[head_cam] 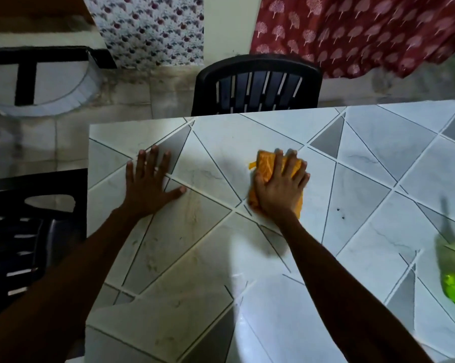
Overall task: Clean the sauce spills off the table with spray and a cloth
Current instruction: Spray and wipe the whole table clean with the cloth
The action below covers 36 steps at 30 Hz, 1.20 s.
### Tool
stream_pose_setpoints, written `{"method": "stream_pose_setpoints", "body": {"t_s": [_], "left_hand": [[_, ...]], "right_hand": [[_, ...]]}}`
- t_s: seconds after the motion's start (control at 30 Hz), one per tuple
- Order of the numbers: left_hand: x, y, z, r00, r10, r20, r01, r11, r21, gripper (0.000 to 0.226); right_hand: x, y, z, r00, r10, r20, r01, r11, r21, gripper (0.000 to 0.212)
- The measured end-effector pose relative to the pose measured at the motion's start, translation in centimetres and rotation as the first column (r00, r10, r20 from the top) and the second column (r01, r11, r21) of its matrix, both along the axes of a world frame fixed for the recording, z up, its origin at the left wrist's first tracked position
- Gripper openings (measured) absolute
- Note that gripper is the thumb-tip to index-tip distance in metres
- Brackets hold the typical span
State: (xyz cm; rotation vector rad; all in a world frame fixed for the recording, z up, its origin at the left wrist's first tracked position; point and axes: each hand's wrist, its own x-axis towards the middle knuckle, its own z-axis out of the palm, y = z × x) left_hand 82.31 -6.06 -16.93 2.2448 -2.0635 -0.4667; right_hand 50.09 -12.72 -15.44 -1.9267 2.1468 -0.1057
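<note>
Our right hand (280, 184) lies spread on top of a folded orange cloth (264, 163), fingers fairly straight and fanned out, palm pressing the cloth down against the table (195, 258). The thumb rests along the cloth's left edge. The cloth sits near the middle of the tabletop, and parts of it show beyond our fingertips and below our wrist.

Our left hand (150, 182) rests flat on the table to the left, well apart from the cloth, fingers spread and holding nothing.

The tabletop has a pale marble look, crossed by thin dark lines and grey triangles. A few small dark specks (340, 213) sit on it just right of the cloth, and faint brownish smears (147, 263) show on the left part, beside our left forearm.

At the right edge of view a blurred green spray bottle (454, 273) is on the table, well away from both hands; we cannot tell whether it stands or lies.

A black slatted chair (255, 85) stands at the table's far side, and a second black chair (24, 231) at its left side. Red patterned fabric (365, 30) hangs at the upper right.
</note>
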Motion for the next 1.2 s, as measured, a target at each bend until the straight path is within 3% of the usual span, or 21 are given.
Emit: {"method": "stream_pose_setpoints", "body": {"t_s": [0.23,0.3,0.4,0.53,0.7,0.8,0.93,1.1,1.2], "left_hand": [[0.0,-0.1,-0.6,1.0,0.022,-0.002,-0.022,0.998,-0.058,0.105],[0.4,-0.3,-0.5,0.999,0.029,-0.017,-0.029,0.999,-0.038,0.107],[0.7,-0.5,-0.6,1.0,0.018,-0.024,-0.018,1.0,-0.004,0.111],[0.5,-0.8,-0.2,0.999,0.027,-0.035,-0.026,0.999,0.029,0.113],[-0.2,-0.3,0.3,0.998,0.032,-0.052,-0.033,0.999,-0.01,0.112],[-0.5,-0.4,0.5,0.998,0.023,-0.054,-0.024,0.999,-0.021,0.111],[-0.3,-0.5,0.2,0.998,0.02,-0.064,-0.021,1.0,0.0,0.113],[0.9,-0.7,-0.7,0.999,0.027,-0.016,-0.028,0.999,-0.038,0.112],[1.2,-0.4,-0.9,1.0,0.023,-0.02,-0.024,0.999,-0.027,0.112]], "right_hand": [[9.7,-11.2,-0.1,0.999,-0.021,0.035,0.021,1.0,-0.008,0.081],[12.7,-10.1,0.1,0.997,0.065,0.04,-0.064,0.997,-0.032,0.078],[14.3,-5.1,0.0,0.942,0.336,0.021,-0.334,0.94,-0.075,0.074],[9.6,2.7,-0.2,0.869,0.493,0.036,-0.49,0.869,-0.071,0.075],[0.7,6.0,0.1,0.911,0.411,-0.004,-0.411,0.911,-0.018,0.075],[-0.8,0.2,0.5,0.947,0.313,-0.064,-0.313,0.95,0.019,0.073],[4.2,-10.0,0.7,0.991,0.129,-0.045,-0.127,0.991,0.046,0.077],[16.5,-11.5,1.1,0.923,0.383,-0.023,-0.383,0.924,-0.008,0.075],[16.7,-7.3,0.7,0.867,0.499,0.016,-0.498,0.866,-0.04,0.073]]}}
